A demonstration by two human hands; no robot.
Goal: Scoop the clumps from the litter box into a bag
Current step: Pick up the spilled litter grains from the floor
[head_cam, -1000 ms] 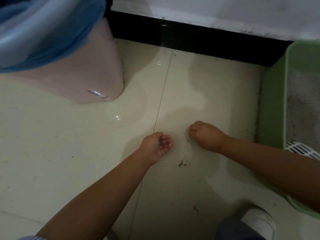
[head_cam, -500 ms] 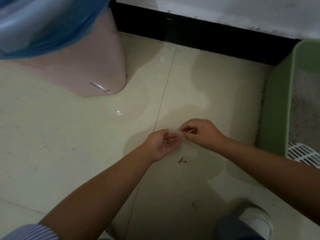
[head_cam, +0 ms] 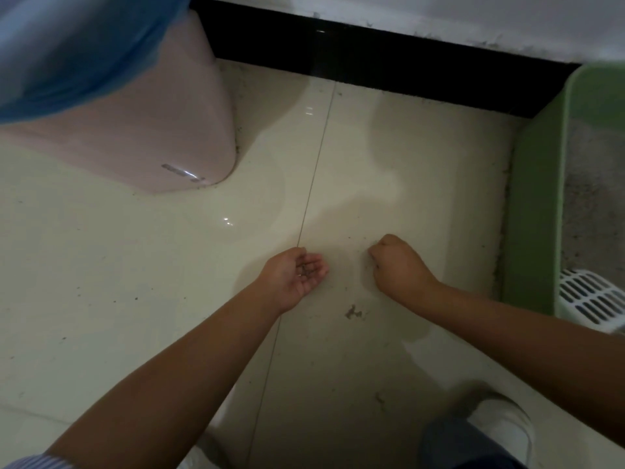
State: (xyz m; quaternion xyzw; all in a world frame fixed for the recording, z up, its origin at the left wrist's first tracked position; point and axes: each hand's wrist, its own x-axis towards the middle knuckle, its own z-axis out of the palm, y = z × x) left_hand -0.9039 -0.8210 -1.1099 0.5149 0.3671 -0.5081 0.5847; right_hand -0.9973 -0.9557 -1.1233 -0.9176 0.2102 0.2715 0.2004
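Hands [head_cam: 348,269] on floor, litter box [head_cam: 534,198] right

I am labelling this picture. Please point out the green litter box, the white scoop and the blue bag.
green litter box [head_cam: 532,211], head view, on its left outer wall.
white scoop [head_cam: 590,299], head view, on its slotted face.
blue bag [head_cam: 67,52], head view, on the plastic film.

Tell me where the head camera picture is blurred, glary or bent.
Head view: dim overall; small glare spots on the tile floor; the blue bag and green litter box smear at the edges; the black skirting slants from wide-angle distortion; both hands, left hand and right hand, look fairly sharp.
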